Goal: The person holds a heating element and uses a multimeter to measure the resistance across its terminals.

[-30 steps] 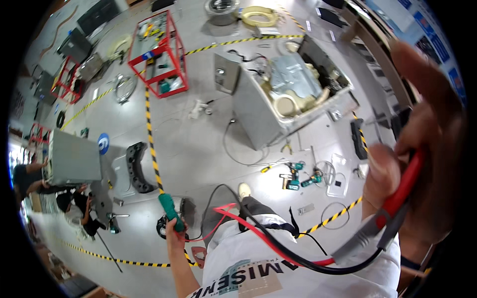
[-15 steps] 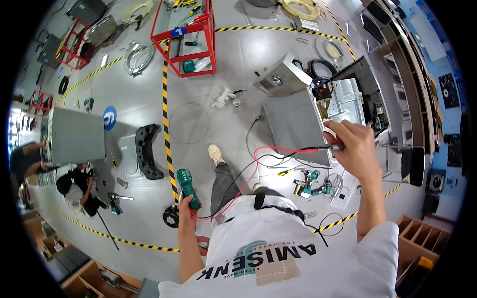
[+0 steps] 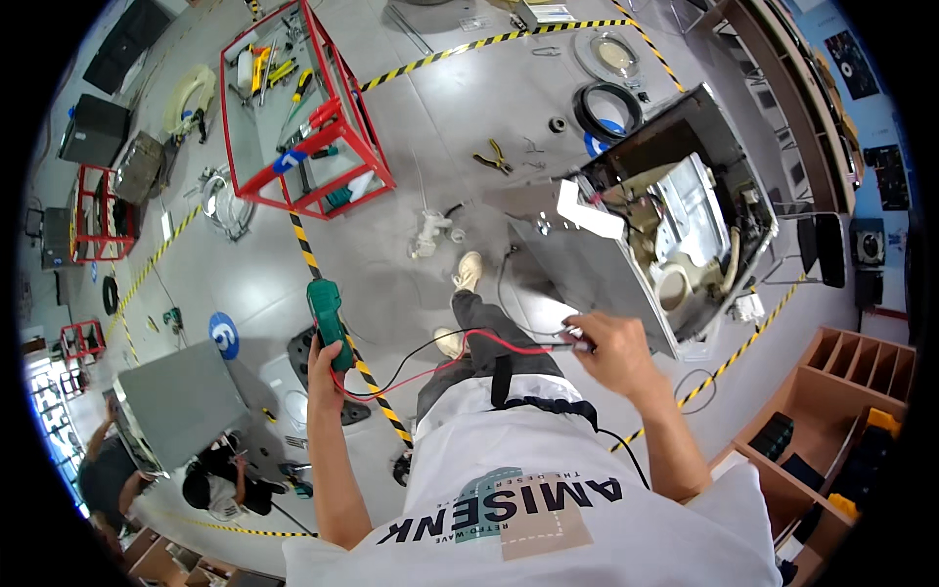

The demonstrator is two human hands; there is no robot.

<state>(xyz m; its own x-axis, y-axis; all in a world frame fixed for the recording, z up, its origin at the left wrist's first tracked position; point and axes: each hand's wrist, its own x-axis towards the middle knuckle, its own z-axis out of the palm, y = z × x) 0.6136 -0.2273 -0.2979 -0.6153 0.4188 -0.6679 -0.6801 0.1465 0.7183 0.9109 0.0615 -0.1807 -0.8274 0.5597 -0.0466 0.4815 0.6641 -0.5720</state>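
left grip (image 3: 323,360) holds a green meter (image 3: 328,309), right grip (image 3: 614,350) pinches probes (image 3: 572,341) beside the opened washer (image 3: 653,235) showing its drum.

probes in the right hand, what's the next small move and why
Probably carry the right hand and its probes up toward the opened appliance. The probe tips hang in the air short of its near panel, touching nothing, while the left hand holds the green meter upright, with red and black leads running between the two hands.
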